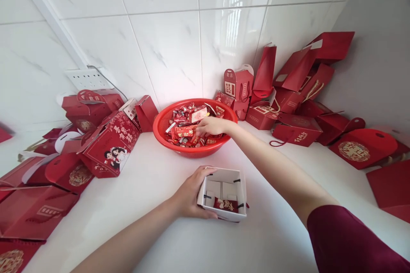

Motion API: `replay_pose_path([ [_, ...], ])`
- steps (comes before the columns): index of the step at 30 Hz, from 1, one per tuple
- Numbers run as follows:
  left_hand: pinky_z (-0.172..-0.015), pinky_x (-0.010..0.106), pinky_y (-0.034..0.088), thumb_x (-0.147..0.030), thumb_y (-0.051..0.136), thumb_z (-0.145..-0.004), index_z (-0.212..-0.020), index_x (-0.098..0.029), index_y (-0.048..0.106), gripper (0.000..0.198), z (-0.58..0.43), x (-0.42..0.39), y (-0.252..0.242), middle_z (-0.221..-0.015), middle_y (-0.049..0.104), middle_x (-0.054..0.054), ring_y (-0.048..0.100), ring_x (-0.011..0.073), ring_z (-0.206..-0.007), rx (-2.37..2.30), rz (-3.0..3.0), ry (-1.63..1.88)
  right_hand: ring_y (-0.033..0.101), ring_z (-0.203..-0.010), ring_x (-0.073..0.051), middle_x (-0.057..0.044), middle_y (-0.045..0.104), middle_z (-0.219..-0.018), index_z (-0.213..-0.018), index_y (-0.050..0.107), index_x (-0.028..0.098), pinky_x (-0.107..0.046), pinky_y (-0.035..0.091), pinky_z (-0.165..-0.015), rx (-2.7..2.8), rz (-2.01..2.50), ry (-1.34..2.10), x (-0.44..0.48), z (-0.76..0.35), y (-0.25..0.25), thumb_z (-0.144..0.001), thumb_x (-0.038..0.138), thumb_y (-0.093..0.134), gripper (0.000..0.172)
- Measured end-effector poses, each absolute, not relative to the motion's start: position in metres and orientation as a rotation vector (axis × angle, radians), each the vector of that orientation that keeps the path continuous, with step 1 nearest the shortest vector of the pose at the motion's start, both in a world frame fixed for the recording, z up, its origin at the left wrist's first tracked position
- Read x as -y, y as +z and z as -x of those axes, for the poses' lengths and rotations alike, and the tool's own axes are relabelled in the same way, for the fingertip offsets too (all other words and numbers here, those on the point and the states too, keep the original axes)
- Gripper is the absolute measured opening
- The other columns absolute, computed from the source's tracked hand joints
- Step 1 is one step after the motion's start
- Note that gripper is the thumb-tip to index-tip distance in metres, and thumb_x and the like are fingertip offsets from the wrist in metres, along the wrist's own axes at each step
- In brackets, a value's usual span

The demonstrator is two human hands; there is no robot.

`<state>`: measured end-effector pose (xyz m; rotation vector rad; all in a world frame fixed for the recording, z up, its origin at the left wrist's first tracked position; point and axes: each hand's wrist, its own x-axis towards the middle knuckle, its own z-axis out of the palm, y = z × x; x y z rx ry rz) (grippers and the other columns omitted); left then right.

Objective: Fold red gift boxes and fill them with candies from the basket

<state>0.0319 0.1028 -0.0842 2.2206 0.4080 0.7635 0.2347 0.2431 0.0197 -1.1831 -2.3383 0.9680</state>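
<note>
My left hand (192,194) grips the left side of an open-topped gift box (241,185) with white inner walls and black cord ends. One red wrapped packet (226,204) with gold characters lies inside at its bottom. Behind the box stands a red plastic basket (195,152) filled with wrapped sweets (183,131), mostly in red wrappers. My right hand (211,127) reaches in from the right, its fingers bent down among the sweets. Its fingertips are partly hidden there, and what they pinch I cannot make out.
Red gift boxes and bags are heaped at the left (110,145) and at the right (296,130). A small handled box (235,85) stands right of the basket. Behind is a tiled wall (163,51) with a socket strip (87,79) and cable.
</note>
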Motion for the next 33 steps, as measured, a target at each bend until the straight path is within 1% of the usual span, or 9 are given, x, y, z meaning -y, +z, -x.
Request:
replay_pose_path([
  [2, -0.106, 0.051, 0.043, -0.059, 0.081, -0.063, -0.146, -0.027, 0.032, 0.102, -0.032, -0.102, -0.085, -0.138, 0.046, 0.016, 0.048, 0.0360, -0.128, -0.400, -2.208, 0.766, 0.070, -0.096, -0.024, -0.011, 0.076, -0.100, -0.089, 0.076, 0.013, -0.030, 0.051, -0.088, 2.447, 1.165, 0.870, -0.250, -0.222, 0.022, -0.086, 0.012, 0.059, 0.018],
  [5, -0.105, 0.051, 0.044, -0.060, 0.080, -0.064, -0.146, -0.027, 0.031, 0.101, -0.032, -0.101, -0.085, -0.138, 0.046, 0.016, 0.048, 0.0360, -0.127, -0.396, -2.203, 0.777, 0.064, -0.111, -0.023, -0.006, 0.071, -0.120, -0.104, 0.076, 0.020, -0.028, 0.046, -0.096, 2.579, 1.096, 0.784, -0.255, -0.209, 0.021, -0.079, 0.002, 0.058, 0.035],
  [9, -0.107, 0.052, 0.042, -0.060, 0.079, -0.065, -0.146, -0.027, 0.033, 0.099, -0.030, -0.100, -0.085, -0.137, 0.048, 0.015, 0.048, 0.0361, -0.128, -0.463, -2.278, 0.832, 0.063, -0.113, -0.023, -0.004, 0.063, -0.133, -0.091, 0.079, 0.022, -0.024, 0.048, -0.091, 2.703, 1.008, 0.751, -0.257, -0.205, 0.012, -0.065, -0.002, 0.070, 0.036],
  [12, -0.109, 0.054, 0.040, -0.056, 0.082, -0.063, -0.146, -0.027, 0.032, 0.100, -0.027, -0.099, -0.087, -0.139, 0.046, 0.015, 0.045, 0.0371, -0.131, -0.606, -2.363, 0.973, 0.068, -0.095, -0.023, -0.010, 0.070, -0.114, -0.078, 0.076, 0.014, -0.028, 0.050, -0.083, 2.655, 1.034, 0.667, -0.255, -0.209, 0.009, -0.064, 0.001, 0.074, 0.019],
  [15, -0.109, 0.055, 0.041, -0.049, 0.083, -0.066, -0.145, -0.027, 0.033, 0.097, -0.026, -0.100, -0.087, -0.139, 0.045, 0.015, 0.046, 0.0365, -0.130, -0.780, -2.346, 1.075, 0.067, -0.093, -0.021, -0.009, 0.072, -0.099, -0.088, 0.072, 0.012, -0.030, 0.050, -0.087, 2.513, 1.035, 0.552, -0.244, -0.219, 0.018, -0.080, 0.012, 0.069, 0.008],
  [19, -0.109, 0.052, 0.042, -0.044, 0.080, -0.072, -0.142, -0.027, 0.036, 0.085, -0.028, -0.102, -0.085, -0.141, 0.047, 0.013, 0.048, 0.0338, -0.130, -0.893, -2.144, 1.047, 0.069, -0.094, -0.017, -0.009, 0.068, -0.113, -0.113, 0.063, 0.014, -0.031, 0.053, -0.086, 2.170, 0.893, 0.653, -0.202, -0.239, 0.035, -0.102, 0.033, 0.041, 0.032],
  [22, -0.110, 0.054, 0.041, -0.043, 0.080, -0.073, -0.142, -0.027, 0.036, 0.083, -0.030, -0.104, -0.085, -0.143, 0.046, 0.013, 0.047, 0.0336, -0.132, -0.864, -2.072, 1.027, 0.070, -0.092, -0.018, -0.007, 0.070, -0.110, -0.114, 0.065, 0.016, -0.030, 0.055, -0.083, 2.084, 0.747, 0.961, -0.164, -0.250, 0.042, -0.099, 0.041, 0.046, 0.035],
  [26, -0.111, 0.054, 0.040, -0.043, 0.081, -0.071, -0.142, -0.026, 0.037, 0.085, -0.030, -0.105, -0.088, -0.143, 0.046, 0.013, 0.046, 0.0342, -0.133, -0.775, -2.058, 1.010, 0.069, -0.094, -0.017, -0.004, 0.074, -0.104, -0.108, 0.072, 0.018, -0.027, 0.050, -0.087, 2.382, 0.752, 1.012, -0.135, -0.259, 0.044, -0.096, 0.028, 0.050, 0.026],
  [33, -0.110, 0.053, 0.041, -0.044, 0.082, -0.070, -0.143, -0.026, 0.036, 0.088, -0.029, -0.106, -0.087, -0.144, 0.045, 0.014, 0.047, 0.0345, -0.131, -0.740, -2.043, 0.944, 0.066, -0.076, -0.016, -0.002, 0.075, -0.089, -0.091, 0.075, 0.018, -0.022, 0.044, -0.061, 2.618, 1.265, 0.887, -0.123, -0.276, 0.042, -0.080, 0.020, 0.063, 0.016],
])
